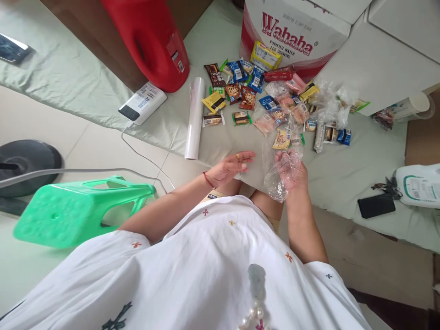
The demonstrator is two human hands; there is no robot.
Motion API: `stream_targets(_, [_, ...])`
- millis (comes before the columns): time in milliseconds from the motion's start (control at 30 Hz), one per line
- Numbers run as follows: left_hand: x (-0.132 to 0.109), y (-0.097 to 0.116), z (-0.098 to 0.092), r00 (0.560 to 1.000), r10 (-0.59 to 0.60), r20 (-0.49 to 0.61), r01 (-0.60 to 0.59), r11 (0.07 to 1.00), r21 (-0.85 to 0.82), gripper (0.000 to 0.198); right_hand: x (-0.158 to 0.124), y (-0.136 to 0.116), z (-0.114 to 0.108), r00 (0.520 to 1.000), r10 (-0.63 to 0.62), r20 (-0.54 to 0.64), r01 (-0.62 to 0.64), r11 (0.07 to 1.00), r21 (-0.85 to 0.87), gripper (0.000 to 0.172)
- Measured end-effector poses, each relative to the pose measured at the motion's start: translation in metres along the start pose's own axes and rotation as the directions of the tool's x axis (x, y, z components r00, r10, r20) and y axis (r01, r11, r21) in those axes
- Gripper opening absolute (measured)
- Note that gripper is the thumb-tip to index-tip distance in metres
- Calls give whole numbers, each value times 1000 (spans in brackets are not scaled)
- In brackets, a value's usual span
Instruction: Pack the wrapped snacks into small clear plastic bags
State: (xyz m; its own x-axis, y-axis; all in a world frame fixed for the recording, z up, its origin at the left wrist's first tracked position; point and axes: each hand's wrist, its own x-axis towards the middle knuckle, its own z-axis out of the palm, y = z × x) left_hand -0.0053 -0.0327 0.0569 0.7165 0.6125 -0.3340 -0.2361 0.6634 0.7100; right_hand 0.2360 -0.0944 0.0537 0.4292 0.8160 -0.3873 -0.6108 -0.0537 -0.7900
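My right hand (298,173) has its fingers curled against a crumpled clear plastic bag (275,160), and part of that hand shows through the film. A yellow cookie packet (282,139) is at the bag's upper end; I cannot tell whether it lies inside or beneath. To the left, my left hand (231,168) hovers above my lap with its fingers stretched out and nothing in it. Beyond both hands several small wrapped snacks lie in a loose pile, among them a brown cookie packet (247,98), a blue packet (256,79) and a green-ended packet (242,118).
A roll of clear film (195,119) lies left of the snacks. Behind stand a Wahaha carton (292,32) and a red jug (151,41). A cabled white power bank (146,101), a green stool (58,215), a black phone (376,206) and a white bottle (419,183) are around.
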Motion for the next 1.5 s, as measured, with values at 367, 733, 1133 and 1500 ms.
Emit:
stream_targets(367, [32, -5, 35, 976, 121, -181, -122, 992, 2, 53, -19, 19, -12, 965, -156, -210, 130, 983, -131, 47])
stream_targets(733, [22, 17, 18, 988, -14, -153, 93, 845, 526, 44, -33, -21, -49, 953, -236, -189, 122, 871, -475, 55])
stream_targets(1133, [37, 29, 10, 947, -235, -220, 239, 971, -13, 49, -31, -21, -65, 999, 24, 35, -5, 883, -470, 63])
stream_targets(1500, [21, -1, 22, 937, 27, -349, 88, 947, 309, 31, -45, -16, -53, 991, -7, -130, -53, 890, -454, 47])
